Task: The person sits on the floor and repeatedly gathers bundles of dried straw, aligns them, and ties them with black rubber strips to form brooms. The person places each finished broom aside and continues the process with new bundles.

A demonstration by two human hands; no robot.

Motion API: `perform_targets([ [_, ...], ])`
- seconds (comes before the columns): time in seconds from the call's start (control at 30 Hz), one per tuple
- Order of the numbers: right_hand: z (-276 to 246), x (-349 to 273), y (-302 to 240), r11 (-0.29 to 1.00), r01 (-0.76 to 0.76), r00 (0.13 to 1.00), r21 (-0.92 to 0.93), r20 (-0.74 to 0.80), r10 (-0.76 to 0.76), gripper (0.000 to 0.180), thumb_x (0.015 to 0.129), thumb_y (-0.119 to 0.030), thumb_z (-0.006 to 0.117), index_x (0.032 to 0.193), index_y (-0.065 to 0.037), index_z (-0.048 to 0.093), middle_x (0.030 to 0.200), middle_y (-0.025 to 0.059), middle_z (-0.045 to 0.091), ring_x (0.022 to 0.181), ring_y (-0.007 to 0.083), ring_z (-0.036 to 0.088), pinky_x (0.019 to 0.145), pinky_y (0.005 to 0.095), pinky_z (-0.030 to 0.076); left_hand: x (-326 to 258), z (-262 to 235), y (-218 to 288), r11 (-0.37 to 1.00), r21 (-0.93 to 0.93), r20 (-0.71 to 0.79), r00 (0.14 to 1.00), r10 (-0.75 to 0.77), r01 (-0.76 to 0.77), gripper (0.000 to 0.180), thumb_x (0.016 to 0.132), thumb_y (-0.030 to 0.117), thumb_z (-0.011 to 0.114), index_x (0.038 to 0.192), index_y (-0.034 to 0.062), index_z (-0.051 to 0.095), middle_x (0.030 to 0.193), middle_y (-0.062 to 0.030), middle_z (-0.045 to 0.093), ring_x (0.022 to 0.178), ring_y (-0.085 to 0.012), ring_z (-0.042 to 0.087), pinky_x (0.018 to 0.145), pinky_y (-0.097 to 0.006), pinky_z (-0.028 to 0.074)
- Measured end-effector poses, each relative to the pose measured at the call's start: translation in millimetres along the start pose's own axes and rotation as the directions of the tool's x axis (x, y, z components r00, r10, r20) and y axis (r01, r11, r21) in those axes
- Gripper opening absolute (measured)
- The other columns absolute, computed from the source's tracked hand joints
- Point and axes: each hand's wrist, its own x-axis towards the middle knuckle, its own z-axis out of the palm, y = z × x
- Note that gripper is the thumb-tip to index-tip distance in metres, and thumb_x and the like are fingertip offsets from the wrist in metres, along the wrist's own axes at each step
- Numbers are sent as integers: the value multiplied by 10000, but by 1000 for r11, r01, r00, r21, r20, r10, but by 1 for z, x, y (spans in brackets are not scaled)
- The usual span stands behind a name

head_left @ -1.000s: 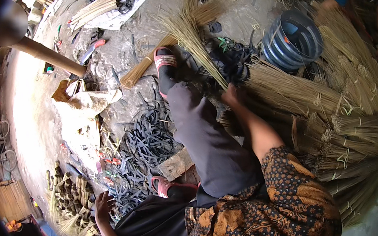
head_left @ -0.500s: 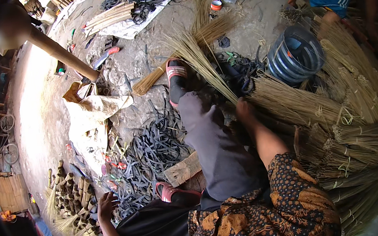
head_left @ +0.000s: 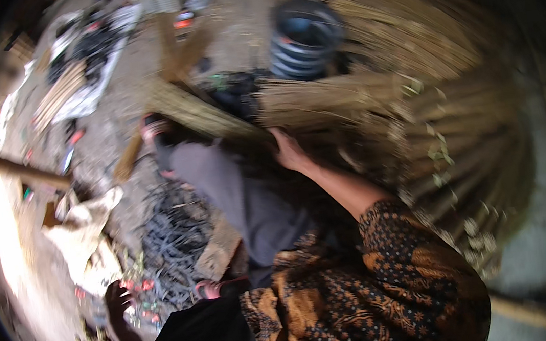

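My right hand (head_left: 290, 151) is closed around the narrow end of a bundle of dry stalks (head_left: 204, 111). The bundle slants away over my outstretched leg, its loose end fanning out near my sandal. Motion blurs the view, so the fingertips do not show clearly. Off to the left, my left hand (head_left: 118, 300) hangs with fingers apart and nothing in it, near a heap of black strips (head_left: 175, 233). A tied broom-like bundle (head_left: 127, 160) lies on the floor beyond my foot.
Many bundles of dry stalks (head_left: 398, 25) lie at the right. A dark ribbed bucket (head_left: 305, 40) stands beyond my right hand. At left are a pale sack (head_left: 87, 237), a wooden post (head_left: 21, 169) and a knife (head_left: 68, 155). A wooden block (head_left: 218, 249) lies by my leg.
The view has swung to the right, shifting the scene leftward and blurring it. My right hand still grips the stalk bundle; my left hand remains open.
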Motion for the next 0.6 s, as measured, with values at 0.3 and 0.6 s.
perform_targets([
  [0.3, -241, -128, 10, 958, -283, 835, 44, -480, 269, 381, 1069, -383, 582, 1064, -12, 672, 869, 155, 712, 749, 295, 721, 678, 392, 548, 127, 71, 70, 997, -63, 248, 968, 50, -35, 396, 1034, 386, 599, 1343, 140, 562, 948, -45, 624, 707, -170, 664, 592, -288, 530],
  [0.6, -338, -287, 120, 103, -991, 129, -82, -757, 641, 709, 1014, -495, 587, 1488, 25, 490, 1478, 266, 525, 1299, 394, 592, 1075, 478, 526, 84, 91, 87, 992, 79, 243, 967, 73, -95, 371, 1040, 480, 564, 1185, 140, 541, 866, -20, 607, 570, -126, 610, 460, -291, 494],
])
